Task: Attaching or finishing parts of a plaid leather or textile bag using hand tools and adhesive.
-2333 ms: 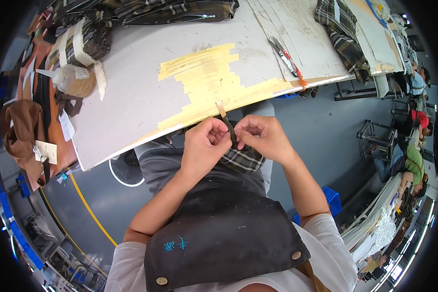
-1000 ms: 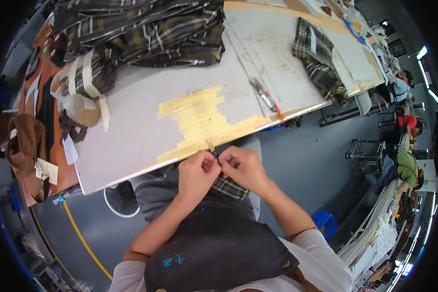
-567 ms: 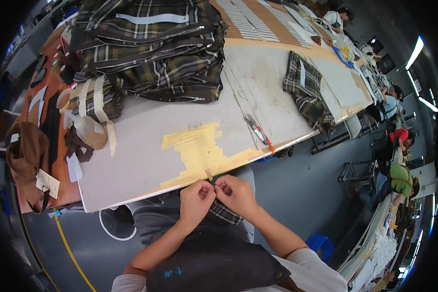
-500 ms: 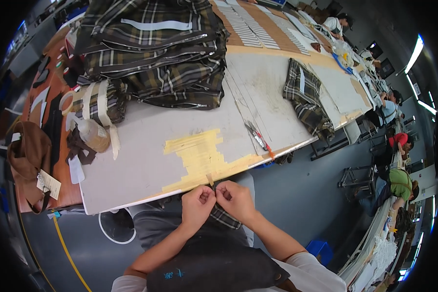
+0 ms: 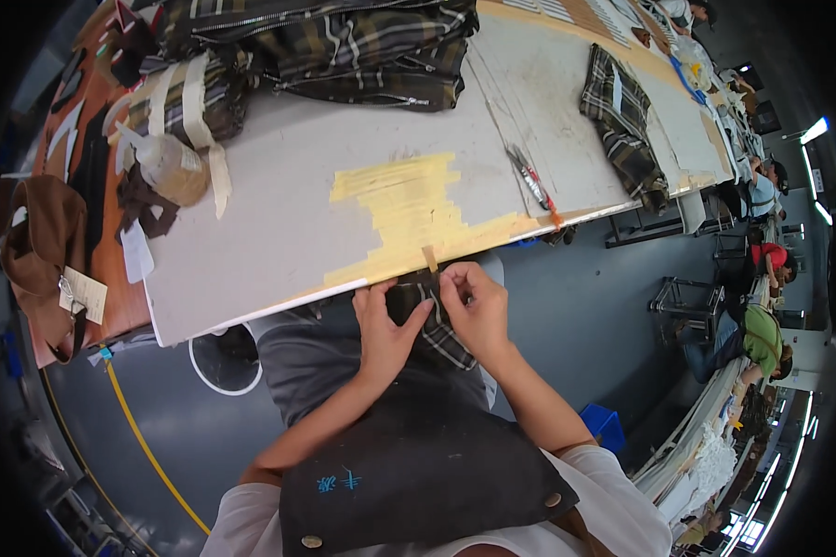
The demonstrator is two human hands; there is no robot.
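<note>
A dark plaid cloth piece (image 5: 447, 342) hangs at the table's front edge, in front of my lap. A short tan strip (image 5: 429, 258) runs from the taped edge down to it. My left hand (image 5: 386, 332) lies against the cloth, its thumb stretched away from the fingers and dark fabric showing between. On the other side, my right hand (image 5: 476, 304) has thumb and fingers closed in a pinch at the cloth's upper edge, beside the strip. The fingertips hide exactly what part is pinched.
Zippered plaid garments (image 5: 353, 51) are piled at the back left. A bottle (image 5: 175, 169) and a brown strap-like item (image 5: 45, 246) lie left. Red-handled snips (image 5: 533, 180) and another plaid piece (image 5: 622, 121) lie right. Yellow tape (image 5: 404, 200) covers the middle. Several people work far right.
My hands have moved apart from a close pinch. The left thumb and fingers have spread over the cloth, while the right still pinches. The table sits higher in view.
</note>
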